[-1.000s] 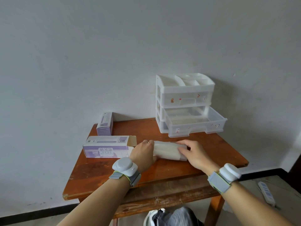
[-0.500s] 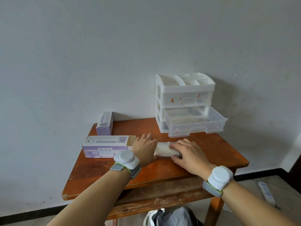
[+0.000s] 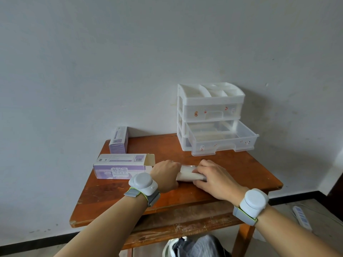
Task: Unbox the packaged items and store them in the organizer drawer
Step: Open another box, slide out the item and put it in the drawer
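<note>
I have both hands clamped on the white roll (image 3: 187, 174): my left hand (image 3: 165, 175) curls over its left end with the fingertips hidden from me, and my right hand (image 3: 213, 179) lies over its right end, fingers on top and thumb at the near edge. The roll lies on its side on the table (image 3: 241, 169), just beside the open flap of the purple box (image 3: 120, 166), between that box and the organizer (image 3: 209, 108). I judge the job about half done for this 1st item: the roll looks clear of its carton but is not yet stored, and the second purple box (image 3: 118, 140), standing near the wall behind the 1st, looks closed, so at least 1 more unboxing is left. The opened carton shows only a bare cardboard flap, and I cannot see inside it. On the organizer, the lower drawer (image 3: 222, 147) is pulled out towards me, well apart from the roll; through its clear walls I see pale streaks (reflections or contents, I cannot tell which). The upper drawer (image 3: 209, 114) is pushed in, and the divided tray on top (image 3: 209, 89) shows nothing inside from this angle.
</note>
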`<state>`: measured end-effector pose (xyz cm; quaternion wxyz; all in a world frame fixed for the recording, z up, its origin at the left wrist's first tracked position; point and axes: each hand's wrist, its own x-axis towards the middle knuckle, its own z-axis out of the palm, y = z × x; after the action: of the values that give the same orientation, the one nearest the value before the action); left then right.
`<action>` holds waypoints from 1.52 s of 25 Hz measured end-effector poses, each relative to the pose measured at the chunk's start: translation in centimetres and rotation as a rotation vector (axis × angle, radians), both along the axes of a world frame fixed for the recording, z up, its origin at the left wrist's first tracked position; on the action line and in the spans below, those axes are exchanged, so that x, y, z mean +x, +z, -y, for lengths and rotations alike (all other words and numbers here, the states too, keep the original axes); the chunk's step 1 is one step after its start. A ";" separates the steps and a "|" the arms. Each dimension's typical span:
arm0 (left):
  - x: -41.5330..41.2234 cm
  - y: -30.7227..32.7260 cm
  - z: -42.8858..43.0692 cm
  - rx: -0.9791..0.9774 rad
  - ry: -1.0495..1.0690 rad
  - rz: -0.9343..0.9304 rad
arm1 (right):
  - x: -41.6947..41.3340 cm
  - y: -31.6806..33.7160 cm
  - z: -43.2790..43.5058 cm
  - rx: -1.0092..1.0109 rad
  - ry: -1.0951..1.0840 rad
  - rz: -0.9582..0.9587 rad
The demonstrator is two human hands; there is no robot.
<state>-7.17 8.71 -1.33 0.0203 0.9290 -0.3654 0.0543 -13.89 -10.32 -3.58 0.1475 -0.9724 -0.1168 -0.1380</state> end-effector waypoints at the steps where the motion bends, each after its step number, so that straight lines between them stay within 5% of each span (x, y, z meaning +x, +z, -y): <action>1: 0.1 0.2 -0.1 -0.025 0.005 -0.010 | 0.1 0.1 0.1 0.015 0.009 -0.022; 5: 0.4 -0.3 -0.2 -0.084 -0.068 0.073 | 1.3 1.7 0.8 0.132 0.005 -0.199; 10: 0.9 -1.8 0.1 -0.073 -0.032 -0.111 | 1.1 1.6 0.9 0.388 -0.030 -0.232; 13: 1.3 -2.3 0.5 -0.020 -0.003 -0.067 | -0.1 -0.7 0.7 0.148 -0.081 -0.081; 16: 1.7 -2.5 1.0 0.014 0.011 -0.098 | -0.1 -1.3 0.9 -0.015 -0.090 -0.124; 25: 2.4 -0.4 1.0 -0.029 -0.062 -0.005 | 0.5 0.3 1.8 0.097 -0.053 -0.108; 29: 1.8 -1.0 0.8 -0.099 -0.026 0.038 | -0.2 -0.9 0.9 0.441 -0.023 -0.086; 34: 0.4 -2.4 0.7 -0.219 -0.027 -0.056 | 0.1 -1.9 -2.4 1.018 -0.229 0.168; 38: -0.2 -2.6 0.3 -0.217 -0.032 0.045 | 0.0 -1.5 -3.8 1.157 -0.331 0.248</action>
<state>-7.39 8.39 -3.89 0.1135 0.9140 -0.3725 0.1138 -13.87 -6.53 -5.07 0.6134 -0.7166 0.1132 -0.3123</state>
